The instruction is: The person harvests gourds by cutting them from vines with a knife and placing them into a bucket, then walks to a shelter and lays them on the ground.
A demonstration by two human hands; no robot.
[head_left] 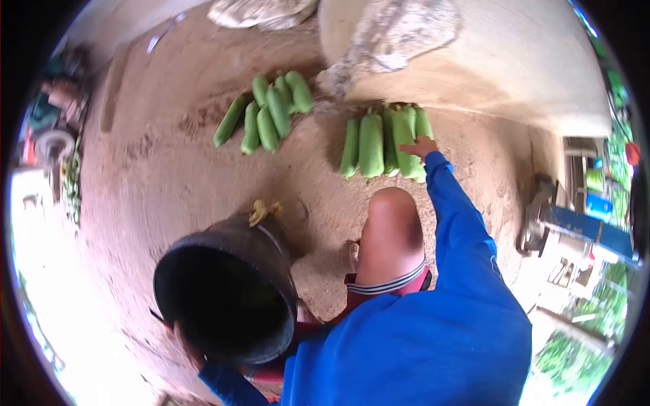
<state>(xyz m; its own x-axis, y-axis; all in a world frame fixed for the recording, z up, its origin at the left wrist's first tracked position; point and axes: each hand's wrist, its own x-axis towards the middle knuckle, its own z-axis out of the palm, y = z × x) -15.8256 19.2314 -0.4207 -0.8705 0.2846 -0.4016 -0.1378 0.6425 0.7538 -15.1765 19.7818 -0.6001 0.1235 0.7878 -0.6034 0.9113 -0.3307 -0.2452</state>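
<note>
My right hand reaches out at the right-hand pile of long green gourds, its fingers apart over one of the gourds; whether it touches is hard to tell. My left hand is at the near left side of a dark bucket, partly hidden by it, with a thin dark object by the fingers. The bucket is tilted with its mouth toward me, and its inside is too dark to make out. A second pile of green gourds lies on the floor farther left.
A pale sack lies at the top, and whitish cloth hangs over a large pale curved surface. My bare knee is between bucket and right arm. A blue object stands far right.
</note>
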